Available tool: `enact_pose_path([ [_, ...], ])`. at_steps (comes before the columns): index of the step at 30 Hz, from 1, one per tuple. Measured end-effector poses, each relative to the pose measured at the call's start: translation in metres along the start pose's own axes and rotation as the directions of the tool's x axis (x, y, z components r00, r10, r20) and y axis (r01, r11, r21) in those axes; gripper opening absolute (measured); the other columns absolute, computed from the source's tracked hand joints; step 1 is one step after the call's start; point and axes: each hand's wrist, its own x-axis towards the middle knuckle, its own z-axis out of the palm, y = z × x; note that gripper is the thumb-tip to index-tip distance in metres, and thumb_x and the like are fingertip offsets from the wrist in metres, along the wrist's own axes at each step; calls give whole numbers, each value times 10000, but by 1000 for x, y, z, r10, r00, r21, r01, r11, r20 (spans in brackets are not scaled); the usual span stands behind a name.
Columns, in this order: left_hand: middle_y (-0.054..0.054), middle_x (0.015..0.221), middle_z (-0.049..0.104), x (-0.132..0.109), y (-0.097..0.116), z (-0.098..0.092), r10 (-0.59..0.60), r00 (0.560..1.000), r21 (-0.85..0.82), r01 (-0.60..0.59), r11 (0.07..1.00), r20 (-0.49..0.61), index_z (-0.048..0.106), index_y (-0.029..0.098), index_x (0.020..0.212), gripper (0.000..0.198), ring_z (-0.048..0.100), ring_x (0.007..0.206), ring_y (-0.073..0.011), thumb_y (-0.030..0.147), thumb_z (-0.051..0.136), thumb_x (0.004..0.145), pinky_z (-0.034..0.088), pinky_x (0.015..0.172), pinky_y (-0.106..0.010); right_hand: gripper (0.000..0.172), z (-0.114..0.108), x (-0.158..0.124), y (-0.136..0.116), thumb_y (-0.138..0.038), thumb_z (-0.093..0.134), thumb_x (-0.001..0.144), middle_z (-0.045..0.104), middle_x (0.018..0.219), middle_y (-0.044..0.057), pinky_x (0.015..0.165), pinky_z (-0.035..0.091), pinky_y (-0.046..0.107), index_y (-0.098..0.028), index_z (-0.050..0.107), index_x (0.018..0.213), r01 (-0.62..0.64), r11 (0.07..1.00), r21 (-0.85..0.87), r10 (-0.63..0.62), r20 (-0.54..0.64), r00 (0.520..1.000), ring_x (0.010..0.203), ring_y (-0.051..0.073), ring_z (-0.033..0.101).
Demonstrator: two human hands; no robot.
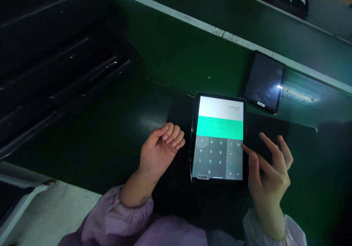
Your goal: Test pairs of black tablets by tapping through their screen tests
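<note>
Nearest, the left hand (158, 152) lies curled, gripping nothing, just beside one calculator tablet (218, 108). The right hand (268, 176) has its fingers apart, its index fingertip (244, 147) touching the screen near DEL. Farther off, a second, dark tablet (264, 81) lies on the green work surface (176, 47).

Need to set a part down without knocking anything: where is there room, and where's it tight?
Green mat shows above the calculator tablet, below the white edge strip and left of the dark tablet. Crowded at the calculator tablet, between left hand and right hand.
</note>
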Motion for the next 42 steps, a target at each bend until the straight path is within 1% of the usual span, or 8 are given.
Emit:
enact_pose_path([
  [6, 57, 526, 359, 1, 0, 0, -7, 1000, -3, 7, 1000, 14, 229, 229, 578, 498, 415, 454, -75, 117, 686, 743, 454, 459, -177, 211, 0, 3, -4, -241, 626, 1048, 727, 1367, 66, 1041, 564, 578, -248, 833, 1009, -4, 1000, 18, 5, -14, 1000, 1489, 393, 517],
  [12, 57, 522, 364, -1, 1, 2, -12, 1000, -4, 12, 1000, 24, 228, 226, 573, 505, 408, 457, -70, 109, 691, 737, 452, 459, -171, 212, 2, 5, -3, -235, 625, 1047, 728, 1360, 86, 1047, 566, 589, -224, 832, 1006, 6, 1000, 14, -6, -6, 1000, 1451, 395, 557],
  [16, 56, 526, 363, -1, 1, 1, -10, 1000, -3, 10, 1000, 16, 226, 228, 579, 499, 408, 456, -72, 112, 678, 755, 455, 460, -174, 207, 1, 5, -1, -229, 632, 1040, 741, 1323, 73, 1049, 570, 594, -234, 832, 988, 9, 999, 34, -9, -7, 1000, 1429, 390, 579],
  [20, 57, 529, 362, 0, 1, -2, -4, 1000, 5, 4, 1000, 24, 248, 225, 570, 483, 416, 459, -68, 117, 681, 756, 455, 461, -172, 211, 1, 5, 0, -216, 627, 1039, 744, 1317, 76, 1028, 582, 577, -231, 832, 990, 14, 998, 58, -15, 18, 1000, 1411, 384, 599],
  [26, 62, 522, 379, 0, 0, -1, 12, 999, 46, -13, 999, 41, 315, 208, 539, 459, 399, 463, -57, 124, 718, 742, 460, 464, -164, 216, 0, 6, 1, -233, 627, 1042, 746, 1316, 78, 1029, 585, 577, -228, 833, 979, 1, 998, 67, -2, 11, 1000, 1397, 380, 611],
  [34, 64, 517, 387, 0, 2, -1, 22, 999, 67, -25, 997, 48, 352, 197, 526, 456, 413, 464, -56, 125, 751, 735, 467, 459, -156, 205, 1, 6, 2, -196, 629, 1034, 738, 1331, 84, 1020, 584, 549, -224, 828, 992, 0, 997, 71, -1, 25, 1000, 1397, 377, 611],
  [38, 66, 519, 395, 1, 0, -2, 30, 998, 72, -33, 997, 47, 418, 190, 520, 411, 415, 465, -55, 139, 763, 738, 479, 465, -158, 202, 1, 6, -1, -192, 619, 1030, 695, 1396, 74, 1071, 564, 578, -243, 814, 1042, 47, 996, 79, -52, 68, 996, 1455, 382, 550],
  [42, 68, 514, 412, 1, -1, -2, 25, 998, 72, -29, 997, 50, 462, 181, 513, 385, 420, 463, -51, 140, 780, 727, 479, 461, -154, 237, 6, 6, -17, -190, 622, 1028, 534, 1598, 81, 1190, 467, 653, -263, 768, 1200, 135, 987, 86, -150, 212, 966, 1615, 411, 312],
])
